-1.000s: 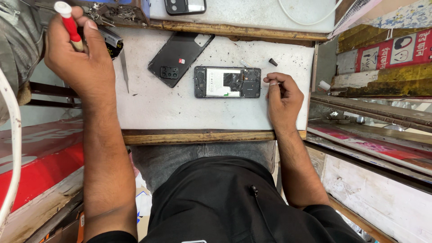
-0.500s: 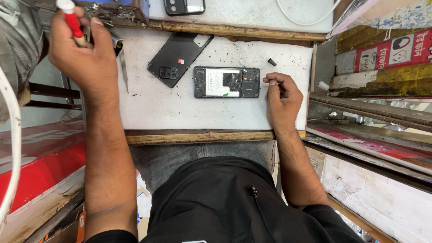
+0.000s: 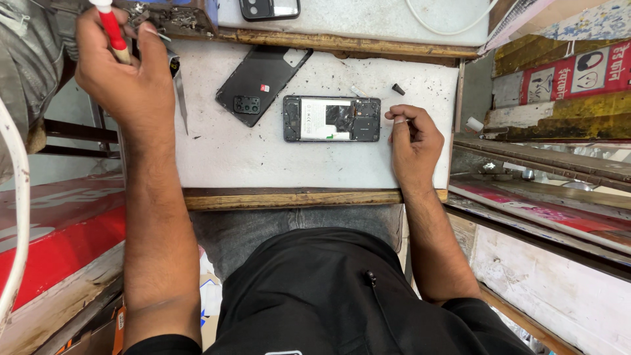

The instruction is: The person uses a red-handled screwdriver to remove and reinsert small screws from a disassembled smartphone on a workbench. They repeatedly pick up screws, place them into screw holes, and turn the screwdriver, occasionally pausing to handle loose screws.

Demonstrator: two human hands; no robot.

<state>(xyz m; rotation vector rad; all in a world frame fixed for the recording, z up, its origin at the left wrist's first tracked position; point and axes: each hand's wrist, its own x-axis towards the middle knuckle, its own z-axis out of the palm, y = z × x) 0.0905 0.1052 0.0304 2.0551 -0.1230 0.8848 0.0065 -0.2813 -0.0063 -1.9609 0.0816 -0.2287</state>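
An opened phone [image 3: 332, 119] lies flat near the bench's [image 3: 276, 164] right edge, long axis left–right. Just beside its right end, the right hand [image 3: 413, 146] rests with fingers curled – contents cannot be told. At the far left corner, a red-handled tool [image 3: 110, 29] is gripped by the left hand [image 3: 125, 72].

Red-and-white screwdriver [image 3: 110, 29]: thin stick shape, standing almost upright, far left of the opened phone [image 3: 332, 119], up by the table's back edge. Opened phone: back off, lying flat w/ insides up, white battery in the middle, dark parts on its right end. Black back cover [image 3: 263, 82]: flat, tilted, just upper-left of the phone.
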